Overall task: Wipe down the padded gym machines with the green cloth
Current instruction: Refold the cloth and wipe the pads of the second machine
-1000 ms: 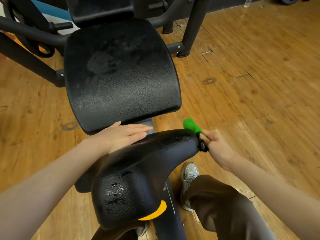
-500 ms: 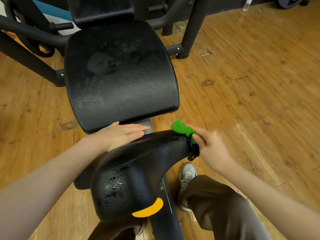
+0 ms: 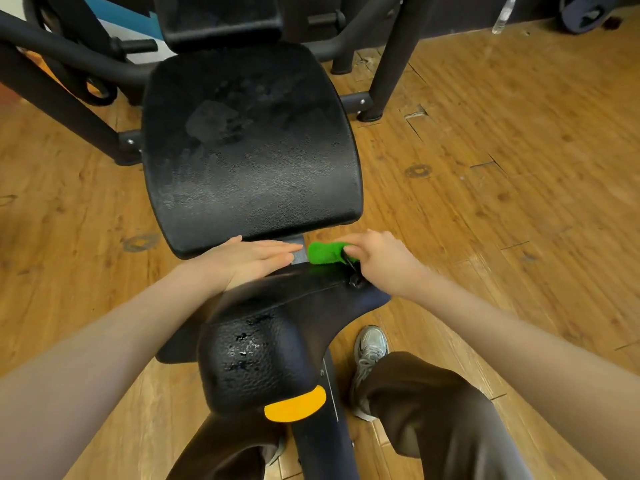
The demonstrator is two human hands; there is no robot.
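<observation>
A black padded seat point(image 3: 249, 147) with smudge marks fills the upper middle of the view. Nearer to me is a narrower black pad point(image 3: 273, 327) with worn spots and a yellow cap point(image 3: 294, 407). My right hand point(image 3: 381, 261) grips a bunched green cloth point(image 3: 325, 252) with a black loop, pressing it on the far end of the near pad. My left hand point(image 3: 246, 259) lies flat with straight fingers on the same pad end, just left of the cloth.
Black frame tubes point(image 3: 391, 60) and bars point(image 3: 62, 98) stand behind the seat. Wooden floor point(image 3: 502, 150) spreads right and left. My shoe point(image 3: 370, 344) and brown trouser leg point(image 3: 433, 410) are beside the machine. A bottle point(image 3: 504, 15) and a weight plate point(image 3: 581, 10) lie far right.
My right hand has slid the green cloth leftward along the near pad's far end, toward my left hand. The left hand has stayed flat in place.
</observation>
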